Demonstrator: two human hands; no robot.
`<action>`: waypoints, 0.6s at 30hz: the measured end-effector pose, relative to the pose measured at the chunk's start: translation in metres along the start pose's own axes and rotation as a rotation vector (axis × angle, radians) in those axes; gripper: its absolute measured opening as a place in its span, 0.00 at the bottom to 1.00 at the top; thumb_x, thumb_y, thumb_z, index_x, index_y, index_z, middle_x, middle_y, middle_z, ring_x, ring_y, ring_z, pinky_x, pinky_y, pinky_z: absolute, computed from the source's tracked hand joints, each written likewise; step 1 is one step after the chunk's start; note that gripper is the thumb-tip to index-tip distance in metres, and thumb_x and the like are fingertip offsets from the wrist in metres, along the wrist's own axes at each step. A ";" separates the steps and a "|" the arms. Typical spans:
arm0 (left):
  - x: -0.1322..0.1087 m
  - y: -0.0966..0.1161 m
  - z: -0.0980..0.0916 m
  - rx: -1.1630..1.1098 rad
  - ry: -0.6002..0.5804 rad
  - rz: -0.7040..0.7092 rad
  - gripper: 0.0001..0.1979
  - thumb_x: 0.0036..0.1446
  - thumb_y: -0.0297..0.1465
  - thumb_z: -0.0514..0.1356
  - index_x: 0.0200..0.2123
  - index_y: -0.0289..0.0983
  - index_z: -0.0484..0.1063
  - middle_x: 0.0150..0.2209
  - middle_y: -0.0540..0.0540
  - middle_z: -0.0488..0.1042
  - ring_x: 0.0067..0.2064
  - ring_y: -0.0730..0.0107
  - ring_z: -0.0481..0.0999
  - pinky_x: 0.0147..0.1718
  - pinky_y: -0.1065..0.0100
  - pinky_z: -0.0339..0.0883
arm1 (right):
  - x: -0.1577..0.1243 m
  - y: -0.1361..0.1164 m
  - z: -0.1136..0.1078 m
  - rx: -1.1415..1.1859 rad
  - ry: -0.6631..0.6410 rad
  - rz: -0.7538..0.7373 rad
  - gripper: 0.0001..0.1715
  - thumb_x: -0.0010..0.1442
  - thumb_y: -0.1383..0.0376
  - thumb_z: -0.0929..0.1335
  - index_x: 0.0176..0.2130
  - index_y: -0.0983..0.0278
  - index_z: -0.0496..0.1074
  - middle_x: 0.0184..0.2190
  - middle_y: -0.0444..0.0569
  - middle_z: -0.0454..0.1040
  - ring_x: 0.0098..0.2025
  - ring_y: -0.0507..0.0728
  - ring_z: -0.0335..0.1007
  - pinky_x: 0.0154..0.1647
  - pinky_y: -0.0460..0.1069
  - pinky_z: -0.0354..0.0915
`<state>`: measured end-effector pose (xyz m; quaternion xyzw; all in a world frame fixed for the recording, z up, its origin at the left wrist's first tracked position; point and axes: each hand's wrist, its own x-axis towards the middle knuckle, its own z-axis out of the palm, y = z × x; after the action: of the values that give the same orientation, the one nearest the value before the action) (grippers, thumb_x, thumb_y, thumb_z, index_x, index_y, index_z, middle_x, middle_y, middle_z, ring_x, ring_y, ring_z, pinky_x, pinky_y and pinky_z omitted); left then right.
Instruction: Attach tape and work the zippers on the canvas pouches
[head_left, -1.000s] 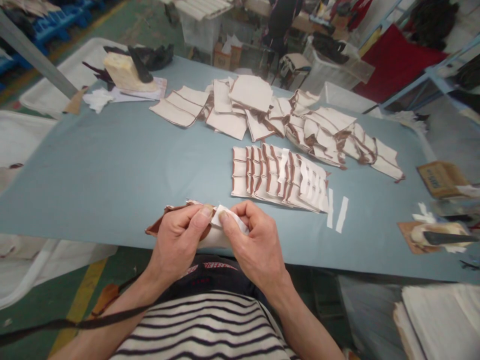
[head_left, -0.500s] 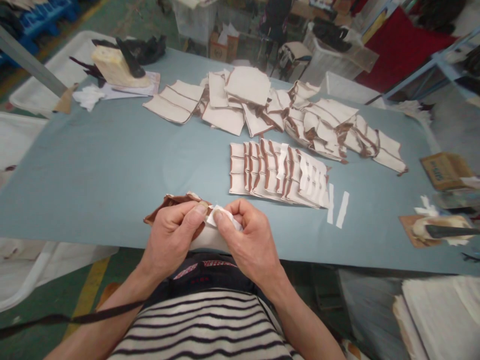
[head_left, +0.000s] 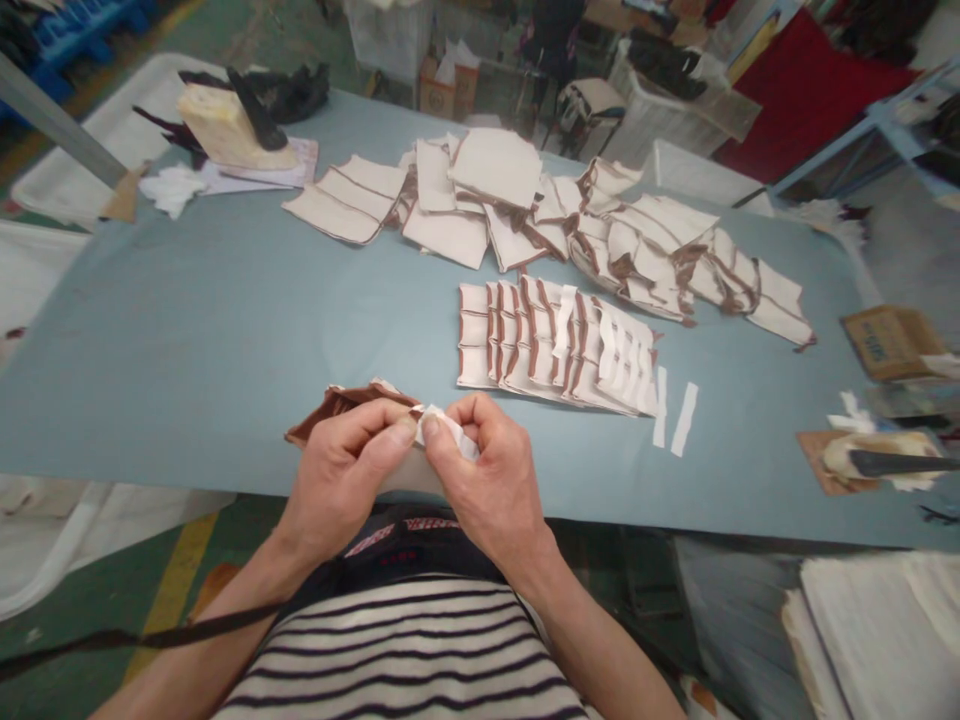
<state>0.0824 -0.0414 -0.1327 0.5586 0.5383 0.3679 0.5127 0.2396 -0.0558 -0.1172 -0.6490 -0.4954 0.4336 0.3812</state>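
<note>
Near the table's front edge, my left hand (head_left: 341, 470) is closed, pinching the edge of a brown and cream sewn piece (head_left: 319, 415). Close beside it, my right hand (head_left: 487, 470) pinches a crumpled white strip (head_left: 450, 428) between thumb and fingers, against that same edge. The thumbs almost meet, and the fingers hide much of where strip and piece touch. Just beyond my right hand, an overlapping row of cream pieces with brown edges (head_left: 474, 335) lies on the table, with white strips on several of them.
A loose heap of cream pieces (head_left: 495, 165) spreads along the table's far side. Two white strips (head_left: 684, 420) lie right of the row. A brush with a black handle (head_left: 900, 463) rests at the right edge; a yellowish block (head_left: 229, 130) sits at the far left.
My right hand has shifted slightly left, its thumb nearer my left thumb, bringing the white strip along. My left hand has hardly moved.
</note>
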 end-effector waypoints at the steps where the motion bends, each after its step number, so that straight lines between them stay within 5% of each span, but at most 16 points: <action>1: 0.001 0.001 0.000 0.011 -0.002 0.021 0.15 0.63 0.41 0.62 0.31 0.38 0.79 0.31 0.47 0.81 0.33 0.63 0.77 0.32 0.67 0.71 | 0.000 0.001 0.001 -0.005 0.001 -0.006 0.16 0.63 0.52 0.68 0.29 0.57 0.64 0.20 0.37 0.64 0.22 0.51 0.57 0.26 0.47 0.54; 9: -0.002 0.011 0.014 0.194 0.139 0.185 0.10 0.60 0.32 0.58 0.28 0.39 0.75 0.23 0.53 0.75 0.23 0.71 0.70 0.23 0.70 0.64 | 0.001 0.014 0.010 0.143 -0.036 0.017 0.21 0.63 0.49 0.68 0.26 0.57 0.61 0.20 0.37 0.59 0.24 0.51 0.54 0.26 0.48 0.53; 14: -0.004 0.002 0.021 0.387 0.210 0.366 0.09 0.62 0.28 0.58 0.32 0.39 0.79 0.29 0.49 0.84 0.29 0.66 0.81 0.33 0.68 0.73 | 0.008 0.021 0.016 0.248 -0.053 0.035 0.21 0.64 0.51 0.65 0.25 0.57 0.58 0.21 0.37 0.56 0.26 0.51 0.52 0.28 0.48 0.54; 18: -0.003 -0.009 0.026 0.461 0.185 0.424 0.10 0.60 0.27 0.59 0.31 0.41 0.80 0.32 0.46 0.87 0.35 0.60 0.85 0.42 0.64 0.76 | 0.015 0.031 0.018 0.310 -0.186 0.077 0.19 0.64 0.53 0.61 0.25 0.56 0.54 0.23 0.38 0.53 0.27 0.52 0.50 0.28 0.48 0.53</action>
<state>0.1053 -0.0499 -0.1464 0.7238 0.5234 0.3842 0.2336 0.2347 -0.0471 -0.1546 -0.5581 -0.4307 0.5770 0.4125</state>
